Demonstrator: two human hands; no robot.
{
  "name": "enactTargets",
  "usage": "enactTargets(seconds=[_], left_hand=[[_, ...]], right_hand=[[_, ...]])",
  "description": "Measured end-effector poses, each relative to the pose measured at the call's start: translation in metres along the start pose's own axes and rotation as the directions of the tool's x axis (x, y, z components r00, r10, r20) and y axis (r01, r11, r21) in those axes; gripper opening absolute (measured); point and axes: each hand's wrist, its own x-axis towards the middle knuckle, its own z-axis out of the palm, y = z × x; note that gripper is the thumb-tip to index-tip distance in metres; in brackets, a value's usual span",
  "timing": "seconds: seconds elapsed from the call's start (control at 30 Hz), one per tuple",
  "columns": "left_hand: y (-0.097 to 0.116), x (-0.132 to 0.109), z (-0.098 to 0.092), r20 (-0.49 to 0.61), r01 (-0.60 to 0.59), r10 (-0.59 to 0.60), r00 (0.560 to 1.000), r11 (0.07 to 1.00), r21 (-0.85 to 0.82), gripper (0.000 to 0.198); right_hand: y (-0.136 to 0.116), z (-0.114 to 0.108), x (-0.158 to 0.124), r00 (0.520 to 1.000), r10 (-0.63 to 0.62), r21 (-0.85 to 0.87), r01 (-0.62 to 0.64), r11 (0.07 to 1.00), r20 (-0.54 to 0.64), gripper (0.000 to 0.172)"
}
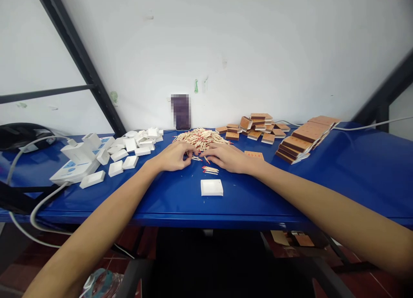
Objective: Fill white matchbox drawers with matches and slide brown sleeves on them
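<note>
My left hand (177,155) is at the near edge of a heap of red-tipped matches (203,136), its fingers curled and its thumb drawn in at a few matches (195,158). Facing it, my right hand (230,157) reaches to the heap with fingers bent and apart. A single match (207,160) lies just under its fingertips. Nearer to me, a small row of matches (210,170) lies with the red heads to the left. Below that row is a white matchbox tray (212,187), flat on the blue table.
White matchbox trays (130,145) are scattered at left beside a white box with a plugged-in charger (77,153). Brown matchbox sleeves (258,126) are piled at back right, with stacked flat ones (303,136) farther right. A phone (181,112) leans on the wall.
</note>
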Motion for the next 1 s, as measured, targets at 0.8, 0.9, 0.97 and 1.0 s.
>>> enactTargets(seconds=[0.8,0.9,0.97,1.0], left_hand=[[0.006,0.000,-0.001,-0.011,0.029,-0.030,1.000,0.997,-0.072,0.013],[0.004,0.001,0.003,-0.042,0.017,-0.021,0.999,0.995,-0.096,0.016],[0.004,0.003,0.006,-0.069,0.011,-0.018,0.997,0.995,-0.098,0.015],[0.005,0.004,0.008,-0.084,0.008,-0.016,0.996,0.995,-0.098,0.013]], right_hand=[[0.003,-0.004,0.001,1.000,-0.025,0.106,0.025,0.994,0.000,0.022],[0.005,-0.005,-0.002,1.000,-0.018,0.118,0.019,0.993,-0.010,0.018],[0.006,-0.005,-0.003,1.000,-0.011,0.124,0.013,0.992,-0.014,0.017],[0.007,-0.005,-0.003,1.000,-0.009,0.125,0.010,0.992,-0.015,0.017]])
